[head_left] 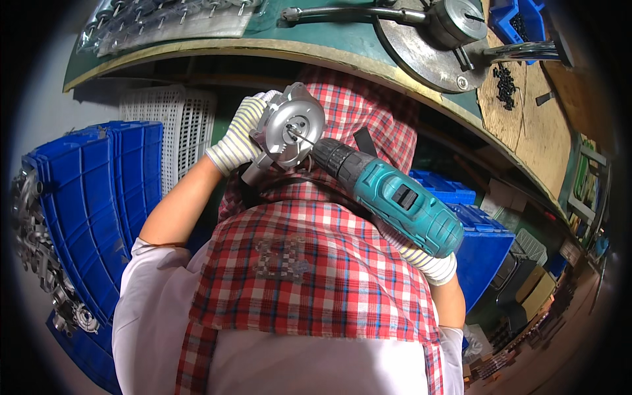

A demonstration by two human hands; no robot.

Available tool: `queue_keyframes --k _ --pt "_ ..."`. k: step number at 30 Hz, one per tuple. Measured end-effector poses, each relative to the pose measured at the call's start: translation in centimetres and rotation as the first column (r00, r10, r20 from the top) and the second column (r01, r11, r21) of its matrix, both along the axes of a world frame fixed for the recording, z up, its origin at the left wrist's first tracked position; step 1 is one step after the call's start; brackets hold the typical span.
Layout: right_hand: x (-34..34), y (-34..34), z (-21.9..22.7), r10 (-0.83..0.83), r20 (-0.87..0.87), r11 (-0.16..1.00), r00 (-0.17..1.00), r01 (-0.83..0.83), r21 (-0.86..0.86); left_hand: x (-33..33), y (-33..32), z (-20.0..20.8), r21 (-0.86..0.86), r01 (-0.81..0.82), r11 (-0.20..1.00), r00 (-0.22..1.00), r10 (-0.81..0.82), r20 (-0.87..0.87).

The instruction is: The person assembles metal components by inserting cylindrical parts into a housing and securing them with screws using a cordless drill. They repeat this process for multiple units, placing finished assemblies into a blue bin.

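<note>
My left hand [245, 131], in a striped work glove, is closed round a round silver metal housing [289, 126] held above my lap. A teal and black cordless drill [401, 201] points up and left at the housing, its thin bit reaching the hub at the middle of the part. My right hand [431, 263], gloved the same way, is on the drill from beneath; the drill's body hides most of the fingers. Whether the bit sits in a screw is too small to tell.
Beyond my lap runs a green bench [316, 26] with a curved-looking wooden edge. On it stand a round metal press base [428, 52], bagged metal parts [164, 20], loose black screws [505, 85] and a blue bin [517, 23]. Blue crates [99, 197] with metal castings [39, 243] are at my left.
</note>
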State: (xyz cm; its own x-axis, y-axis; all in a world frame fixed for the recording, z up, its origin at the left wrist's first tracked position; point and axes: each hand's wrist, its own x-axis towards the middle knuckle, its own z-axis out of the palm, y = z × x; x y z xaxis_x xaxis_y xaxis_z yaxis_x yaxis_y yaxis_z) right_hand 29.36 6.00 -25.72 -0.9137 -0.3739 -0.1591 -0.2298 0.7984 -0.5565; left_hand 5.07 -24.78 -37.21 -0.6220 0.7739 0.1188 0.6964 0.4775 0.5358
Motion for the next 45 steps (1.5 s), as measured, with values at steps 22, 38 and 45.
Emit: queue_keyframes --k 22,38,45 --pt "-2.6 -1.4 2.3 -0.181 0.018 0.97 0.983 0.182 -0.159 -0.2 0.1 0.2 -0.191 0.011 0.981 1.0 -0.006 0.026" --pt "-0.5 -1.0 0.9 -0.218 0.025 0.958 0.976 0.218 -0.186 0.4 0.0 -1.6 0.401 -0.436 0.805 0.572 -0.096 0.815" --pt "0.4 -0.3 -0.3 0.121 -0.125 0.949 0.985 -0.078 0.307 -0.2 -0.6 -3.7 0.059 -0.837 0.545 -0.178 -0.371 0.911"
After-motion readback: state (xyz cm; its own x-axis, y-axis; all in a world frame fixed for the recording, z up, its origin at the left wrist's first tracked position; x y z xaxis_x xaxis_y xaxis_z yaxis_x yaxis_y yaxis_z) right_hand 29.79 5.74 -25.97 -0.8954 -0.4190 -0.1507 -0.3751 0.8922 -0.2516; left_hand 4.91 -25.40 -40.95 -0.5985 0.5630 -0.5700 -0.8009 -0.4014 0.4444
